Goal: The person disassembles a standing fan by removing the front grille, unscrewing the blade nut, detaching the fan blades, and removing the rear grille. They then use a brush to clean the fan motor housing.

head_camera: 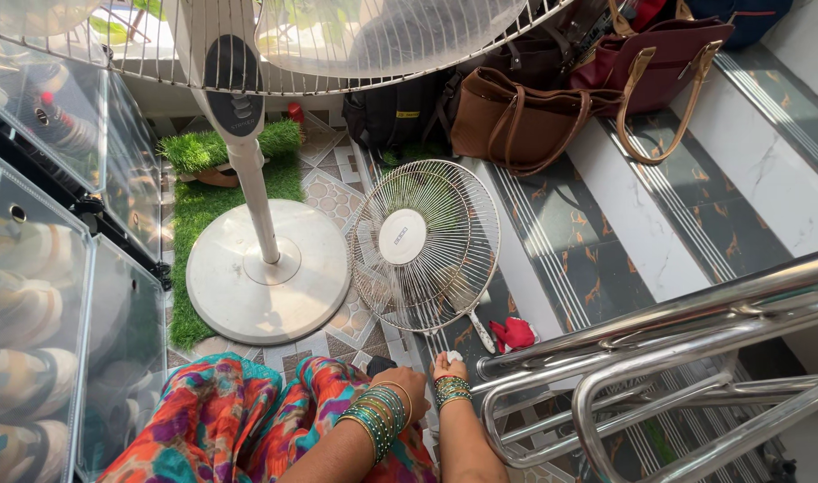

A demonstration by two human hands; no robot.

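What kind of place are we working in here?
Probably a home stairwell landing: tiled stairs with a steel railing, handbags on the steps, a pedestal fan and a loose fan grille.

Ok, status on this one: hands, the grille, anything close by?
Left hand closed on something dark. Right hand holds something white, low by the floor. Detached fan grille leans upright just beyond. Steel railing crowds the right.

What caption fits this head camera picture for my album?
Two bangled hands meet low beside a detached white fan grille near a pedestal fan.
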